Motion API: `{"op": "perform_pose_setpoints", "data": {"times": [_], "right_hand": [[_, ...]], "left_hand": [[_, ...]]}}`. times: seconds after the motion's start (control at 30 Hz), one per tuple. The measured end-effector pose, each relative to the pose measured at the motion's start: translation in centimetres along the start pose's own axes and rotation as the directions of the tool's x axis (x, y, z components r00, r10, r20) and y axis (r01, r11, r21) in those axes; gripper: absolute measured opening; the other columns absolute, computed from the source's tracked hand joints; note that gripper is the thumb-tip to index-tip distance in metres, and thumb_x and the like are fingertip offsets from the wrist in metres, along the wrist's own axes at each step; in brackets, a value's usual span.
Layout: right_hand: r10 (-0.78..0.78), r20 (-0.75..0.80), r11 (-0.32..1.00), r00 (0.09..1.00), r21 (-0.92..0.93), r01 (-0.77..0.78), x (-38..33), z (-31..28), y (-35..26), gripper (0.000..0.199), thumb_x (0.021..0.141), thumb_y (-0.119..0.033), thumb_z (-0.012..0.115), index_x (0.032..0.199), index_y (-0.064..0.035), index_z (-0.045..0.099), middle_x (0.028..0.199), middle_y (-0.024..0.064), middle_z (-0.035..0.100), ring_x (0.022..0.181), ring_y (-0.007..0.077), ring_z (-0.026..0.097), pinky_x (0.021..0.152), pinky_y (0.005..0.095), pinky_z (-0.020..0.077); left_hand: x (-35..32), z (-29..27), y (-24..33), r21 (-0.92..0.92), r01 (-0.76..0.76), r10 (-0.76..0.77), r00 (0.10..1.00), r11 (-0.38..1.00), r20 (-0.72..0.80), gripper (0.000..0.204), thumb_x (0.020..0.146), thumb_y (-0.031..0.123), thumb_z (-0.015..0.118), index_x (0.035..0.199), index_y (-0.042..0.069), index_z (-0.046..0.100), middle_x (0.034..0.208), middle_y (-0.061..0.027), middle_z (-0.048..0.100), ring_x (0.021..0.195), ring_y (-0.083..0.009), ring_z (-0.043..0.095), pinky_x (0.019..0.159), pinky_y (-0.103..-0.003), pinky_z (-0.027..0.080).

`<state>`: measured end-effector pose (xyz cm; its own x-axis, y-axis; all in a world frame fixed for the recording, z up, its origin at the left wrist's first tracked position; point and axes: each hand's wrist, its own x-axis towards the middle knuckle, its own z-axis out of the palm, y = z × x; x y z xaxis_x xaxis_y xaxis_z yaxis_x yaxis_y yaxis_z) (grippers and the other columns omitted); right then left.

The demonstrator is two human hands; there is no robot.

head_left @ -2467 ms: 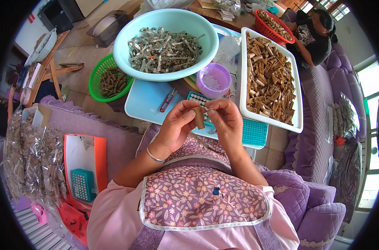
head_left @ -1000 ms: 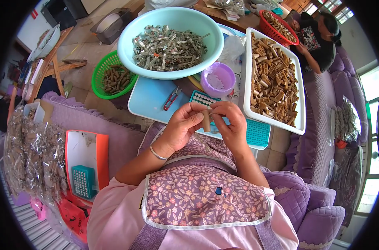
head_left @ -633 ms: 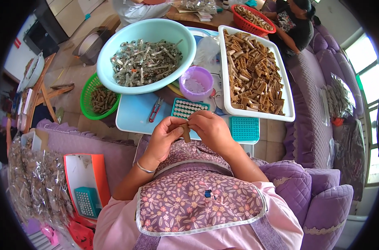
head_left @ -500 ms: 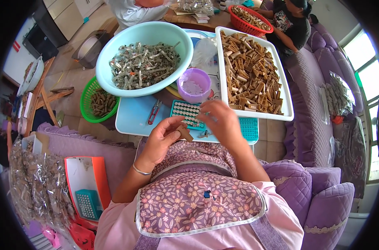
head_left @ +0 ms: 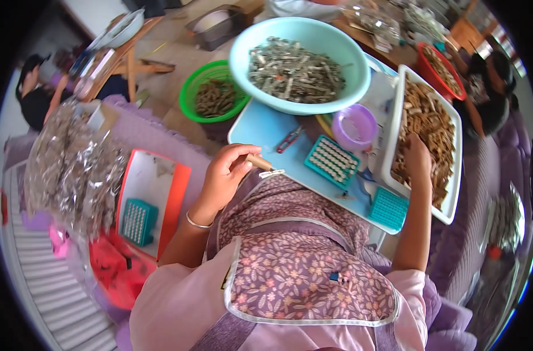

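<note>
Two hands are working apart. The left hand (head_left: 224, 175) is pinching a small brown stick with a metal clip (head_left: 260, 164) above the lap, just before the light blue tray (head_left: 266, 126). The right hand (head_left: 417, 159) is reaching into the white tray (head_left: 395, 134) of brown sticks (head_left: 430, 126) (its grip cannot be made out). Farther off, a teal bowl (head_left: 243, 52) is holding metal clips (head_left: 292, 70).

This looks like a home turned small piecework workshop. A purple sofa (head_left: 489, 234) and tiled floor sit around a low counter (head_left: 266, 126) crowded with sorting containers: a large teal basin (head_left: 243, 64) of small metal parts, a white tray (head_left: 453, 193) of tan pieces, a green basket (head_left: 190, 96). Clear bags (head_left: 73, 169) of packed pieces pile up at the left.
</note>
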<state>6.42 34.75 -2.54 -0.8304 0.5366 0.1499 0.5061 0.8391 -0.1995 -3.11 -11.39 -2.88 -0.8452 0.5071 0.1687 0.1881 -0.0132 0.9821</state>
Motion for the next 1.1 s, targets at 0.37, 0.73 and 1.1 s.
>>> {"op": "perform_pose_setpoints", "data": {"times": [0.37, 0.73, 1.1], "right_hand": [[-0.044, 0.004, 0.999, 0.999, -0.016, 0.044, 0.2, -0.1, -2.6, 0.015, 0.085, 0.001, 0.045, 0.099, -0.003, 0.05, 0.103, 0.0204, 0.061, 0.098, 0.0408, 0.058, 0.081, 0.0489, 0.0456], [0.043, -0.12, 0.995, 0.992, 0.098, -0.032, 0.0, -0.1, -1.4, 0.026, 0.081, -0.001, 0.05, 0.1, -0.0097, 0.064, 0.108, 0.0187, 0.059, 0.098, 0.038, 0.059, 0.083, 0.0439, 0.0476], [0.201, -0.111, 0.34, 0.973, 0.94, 0.037, -5.6, -4.1, -8.8, 0.018, 0.083, 0.0, 0.052, 0.099, -0.0039, 0.059, 0.086, 0.0083, 0.064, 0.065, 0.0123, 0.054, 0.057, 0.0229, 0.0414]], "left_hand": [[2.3, 1.8, -0.2, -0.205, 0.055, -0.032, 0.993, 0.977, 0.11, 0.025, 0.091, -0.002, 0.055, 0.116, 0.0, 0.057, 0.108, -0.0084, 0.063, 0.103, -0.0157, 0.06, 0.09, -0.029, 0.049], [10.5, -7.4, -6.4, -0.392, -0.165, -0.162, 0.719, 0.905, -0.676, 0.028, 0.094, 0.004, 0.053, 0.12, -0.001, 0.045, 0.119, -0.0125, 0.048, 0.104, -0.0256, 0.059, 0.095, -0.036, 0.051], [9.2, 0.7, -1.1, 0.092, -0.353, 0.36, 0.845, 0.931, -0.396, 0.045, 0.089, 0.01, 0.063, 0.13, -0.001, 0.047, 0.135, -0.0158, 0.05, 0.117, -0.0255, 0.055, 0.1, -0.036, 0.044]]}}
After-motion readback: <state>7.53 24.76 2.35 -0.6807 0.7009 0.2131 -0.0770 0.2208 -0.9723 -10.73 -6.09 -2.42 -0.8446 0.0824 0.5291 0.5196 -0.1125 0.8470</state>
